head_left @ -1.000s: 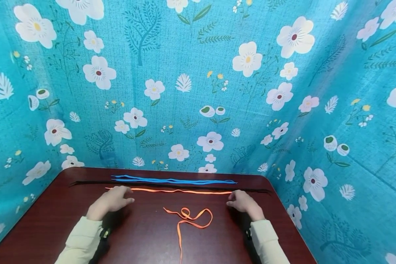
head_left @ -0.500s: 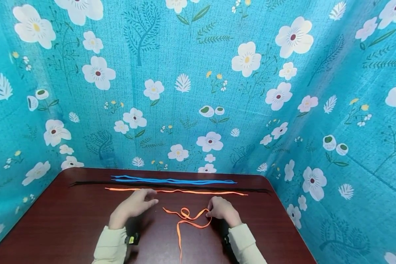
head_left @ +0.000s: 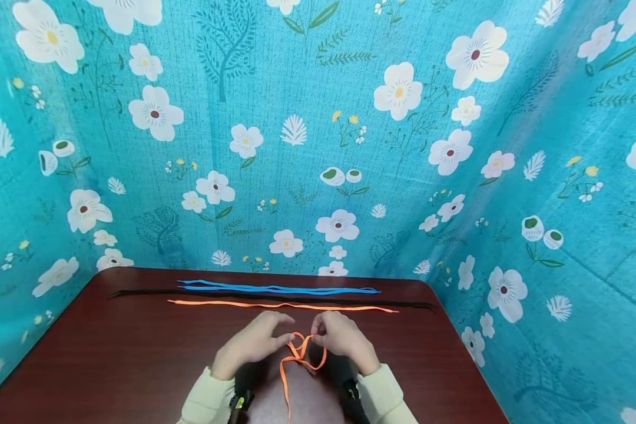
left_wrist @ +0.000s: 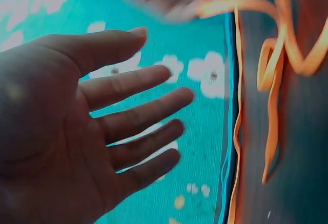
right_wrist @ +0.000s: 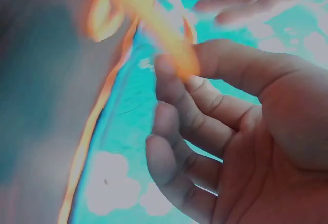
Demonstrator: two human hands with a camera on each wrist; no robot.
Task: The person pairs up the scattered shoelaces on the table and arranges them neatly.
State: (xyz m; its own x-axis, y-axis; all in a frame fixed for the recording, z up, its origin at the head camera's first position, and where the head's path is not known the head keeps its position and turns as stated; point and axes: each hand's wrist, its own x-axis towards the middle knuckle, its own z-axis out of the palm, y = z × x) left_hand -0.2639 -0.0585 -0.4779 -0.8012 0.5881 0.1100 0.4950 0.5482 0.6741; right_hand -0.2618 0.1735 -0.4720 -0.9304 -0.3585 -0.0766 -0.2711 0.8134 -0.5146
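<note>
A loose, looped orange shoelace [head_left: 284, 386] lies partly on the table, one end trailing toward the near edge. My right hand [head_left: 341, 337] pinches it between thumb and index finger, raising part of its loop; the right wrist view shows the lace [right_wrist: 177, 55] at the fingertips. Just left of the loop is my left hand [head_left: 257, 341], its thumb tip close beside the lace. In the left wrist view that hand [left_wrist: 97, 116] has its fingers spread and nothing in its palm.
Behind the hands, a straight orange lace [head_left: 217, 303] lies across the dark red table [head_left: 111, 353]. Beyond it run a black lace [head_left: 143, 292] and several blue laces [head_left: 281, 290]. A teal floral curtain [head_left: 297, 194] hangs behind and at both sides.
Both hands have come inward from the ends of the straight orange lace to the looped one. My right hand has taken hold of its loop and drawn it up and leftward.
</note>
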